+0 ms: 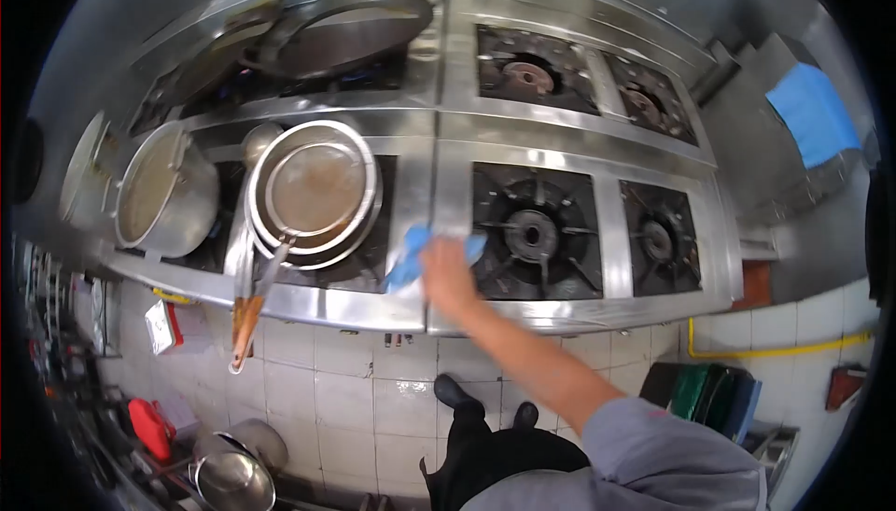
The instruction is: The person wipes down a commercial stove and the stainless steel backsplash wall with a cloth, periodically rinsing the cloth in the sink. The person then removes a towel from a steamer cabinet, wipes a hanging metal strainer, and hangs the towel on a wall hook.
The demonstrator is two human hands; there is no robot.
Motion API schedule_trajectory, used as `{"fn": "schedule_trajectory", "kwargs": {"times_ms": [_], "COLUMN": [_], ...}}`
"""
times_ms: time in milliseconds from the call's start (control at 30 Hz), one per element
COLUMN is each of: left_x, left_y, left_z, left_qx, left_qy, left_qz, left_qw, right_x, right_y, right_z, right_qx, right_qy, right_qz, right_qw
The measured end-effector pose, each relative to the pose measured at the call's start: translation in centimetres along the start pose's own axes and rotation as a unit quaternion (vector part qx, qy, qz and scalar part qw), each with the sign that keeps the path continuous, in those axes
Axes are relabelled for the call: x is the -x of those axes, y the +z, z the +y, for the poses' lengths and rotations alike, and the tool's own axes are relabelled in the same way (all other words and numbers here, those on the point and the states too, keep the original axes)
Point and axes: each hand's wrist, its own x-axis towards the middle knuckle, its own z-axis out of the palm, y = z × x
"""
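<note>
Right hand point(444, 266) near mid-frame, arm stretched up from lower right, fingers bunched on a blue cloth point(405, 263), pretty blurry; left hand's out of frame.

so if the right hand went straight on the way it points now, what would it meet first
Likely the round metal pot ahead and to the left, past the blue cloth under the right hand, though depth is unclear.

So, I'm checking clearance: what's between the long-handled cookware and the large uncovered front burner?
Dark grate, then a steel strip with the right hand and blue cloth, in the head view.
</note>
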Motion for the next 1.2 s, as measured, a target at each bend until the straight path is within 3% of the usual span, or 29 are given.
{"fn": "schedule_trajectory", "kwargs": {"times_ms": [33,67,100,133,200,400,467,533,567,667,700,767,833,900,933,1000,1067,1133,1167,1200], "left_x": [-1.6,-2.4,2.3,1.5,-2.0,-8.1,-6.6,-6.3,-2.3,1.0,1.0,2.5,3.1,3.2,3.3,2.9,3.0,3.6,3.0,2.2], "left_y": [0.6,1.0,5.2,5.3,5.5,3.4,5.1,5.5,7.6,8.3,8.3,6.8,5.5,5.6,5.8,7.2,8.2,10.9,10.2,10.3], "left_z": [0.7,1.1,5.7,5.8,6.9,4.5,2.4,-0.3,-0.3,-4.0,-5.3,-8.1,-10.0,-10.8,-10.9,-11.2,-9.4,-5.2,-5.2,-3.9], "left_qx": [0.012,0.022,-0.156,-0.174,-0.064,-0.065,-0.081,-0.168,-0.219,-0.235,-0.177,-0.139,-0.086,-0.097,-0.114,-0.113,-0.120,-0.175,-0.235,-0.227], "left_qy": [-0.030,-0.060,0.047,0.049,0.025,0.021,0.050,-0.001,0.060,0.059,-0.022,-0.011,0.004,0.007,0.005,0.048,0.087,-0.003,0.165,0.152], "left_qz": [-0.015,-0.027,-0.011,-0.015,-0.043,-0.078,-0.039,-0.020,-0.047,-0.039,0.019,0.004,-0.060,-0.053,-0.046,-0.018,0.009,0.015,-0.051,-0.057], "left_qw": [0.999,0.998,0.987,0.983,0.997,0.995,0.995,0.986,0.973,0.969,0.984,0.990,0.994,0.994,0.992,0.992,0.989,0.985,0.957,0.960], "right_x": [3.5,6.1,8.2,9.8,12.9,25.7,30.4,34.6,37.0,42.1,41.9,41.8,41.3,35.5,32.6,27.8,23.3,19.3,17.6,16.8], "right_y": [-0.6,-2.8,-4.2,-5.4,-7.9,-15.8,-19.3,-23.5,-25.3,-28.6,-28.4,-27.1,-19.8,-17.2,-17.0,-14.5,-11.1,-8.8,-9.6,-9.4], "right_z": [-1.7,-2.5,-2.4,-1.2,1.9,19.2,25.9,31.7,34.5,41.4,41.9,41.7,40.1,29.4,23.9,15.5,10.2,6.2,5.0,4.9], "right_qx": [-0.010,-0.078,-0.128,-0.123,-0.140,-0.010,0.023,0.042,0.037,0.069,0.061,0.092,0.108,0.019,-0.010,-0.056,-0.152,-0.193,-0.164,-0.144], "right_qy": [-0.010,-0.019,-0.035,-0.019,-0.053,0.005,0.034,0.079,0.072,0.380,0.370,0.430,0.227,0.135,0.192,0.179,0.092,0.018,-0.010,-0.042], "right_qz": [0.004,-0.072,-0.080,-0.072,-0.092,0.015,0.073,0.119,0.122,0.106,0.103,0.204,0.240,0.283,0.181,0.102,0.078,0.044,-0.006,-0.026], "right_qw": [1.000,0.994,0.988,0.990,0.984,1.000,0.996,0.989,0.989,0.916,0.921,0.875,0.938,0.950,0.965,0.977,0.981,0.980,0.986,0.988]}}
